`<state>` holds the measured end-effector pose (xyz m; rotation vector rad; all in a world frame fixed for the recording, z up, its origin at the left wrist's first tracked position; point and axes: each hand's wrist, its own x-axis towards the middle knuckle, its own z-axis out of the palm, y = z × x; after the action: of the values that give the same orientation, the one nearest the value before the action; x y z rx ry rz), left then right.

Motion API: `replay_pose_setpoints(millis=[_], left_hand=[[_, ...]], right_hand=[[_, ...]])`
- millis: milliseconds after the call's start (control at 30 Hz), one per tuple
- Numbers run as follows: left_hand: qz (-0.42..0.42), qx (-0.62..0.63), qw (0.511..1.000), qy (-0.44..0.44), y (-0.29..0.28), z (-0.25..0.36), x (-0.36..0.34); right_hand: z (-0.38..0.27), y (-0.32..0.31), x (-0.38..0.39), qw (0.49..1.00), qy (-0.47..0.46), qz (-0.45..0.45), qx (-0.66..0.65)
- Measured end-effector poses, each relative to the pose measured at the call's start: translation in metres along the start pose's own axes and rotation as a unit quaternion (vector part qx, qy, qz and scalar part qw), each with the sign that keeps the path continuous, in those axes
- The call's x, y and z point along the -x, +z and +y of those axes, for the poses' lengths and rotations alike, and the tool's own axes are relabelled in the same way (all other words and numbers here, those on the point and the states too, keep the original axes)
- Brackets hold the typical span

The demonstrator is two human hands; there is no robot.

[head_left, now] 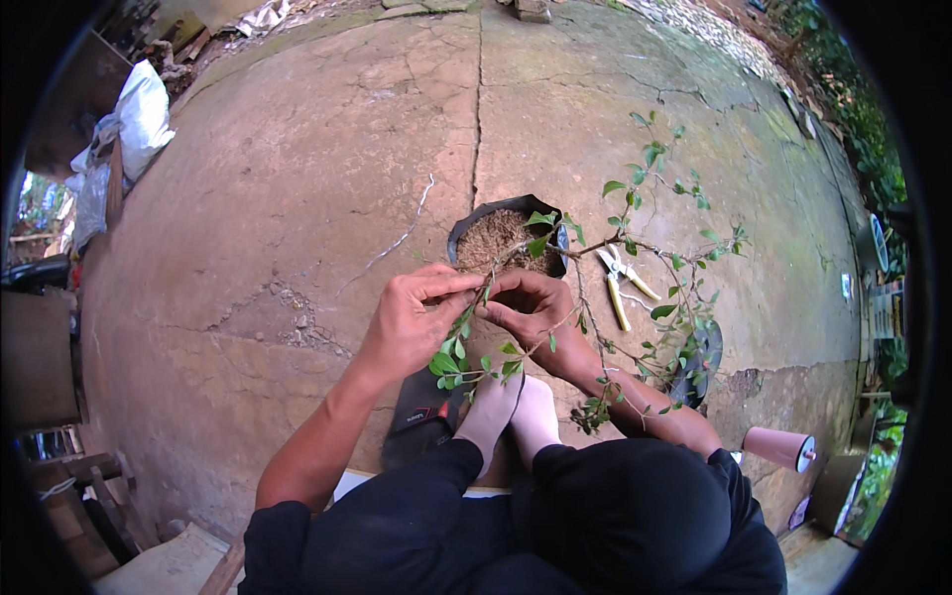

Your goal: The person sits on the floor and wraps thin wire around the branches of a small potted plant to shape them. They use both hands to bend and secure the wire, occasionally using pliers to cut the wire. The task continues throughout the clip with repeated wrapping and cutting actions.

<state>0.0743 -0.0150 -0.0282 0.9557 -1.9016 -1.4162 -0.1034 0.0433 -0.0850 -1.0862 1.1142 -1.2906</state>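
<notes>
Your left hand (412, 322) and right hand (526, 307) pinch a leafy branch (474, 337) of the small tree in its black pot (476, 220). Yellow-handled shears (623, 283) and perhaps wire (397, 238) lie nearby on cracked concrete ground (297, 198).

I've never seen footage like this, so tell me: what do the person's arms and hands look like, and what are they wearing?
Both hands, left hand and right hand, are bare: no gloves, rings or watch visible. The forearms are bare too, with dark sleeves pushed up near the elbows. No cables or markings show.
</notes>
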Motion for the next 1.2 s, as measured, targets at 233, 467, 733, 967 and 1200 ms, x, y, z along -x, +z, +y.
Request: replay_pose_setpoints(millis=[233,467,733,967,1200], left_hand=[[-0.009,-0.015,1.000,-0.022,0.003,0.006,0.002],[0.006,-0.109,0.994,-0.024,0.002,0.010,0.002],[0.011,-0.024,0.999,-0.047,0.000,0.001,0.000],[0.034,0.090,0.990,-0.104,0.013,0.002,0.000],[0.098,-0.114,0.988,-0.023,0.025,0.009,0.002]], right_hand=[[0.003,0.004,0.001,0.995,-0.001,-0.007,-0.098],[-0.004,-0.002,0.002,0.998,0.046,-0.040,-0.030],[-0.019,-0.005,0.001,0.993,0.109,-0.047,-0.007],[-0.013,-0.006,0.001,0.995,0.097,-0.038,0.004],[-0.003,-0.005,0.001,0.997,0.056,-0.044,-0.011]])
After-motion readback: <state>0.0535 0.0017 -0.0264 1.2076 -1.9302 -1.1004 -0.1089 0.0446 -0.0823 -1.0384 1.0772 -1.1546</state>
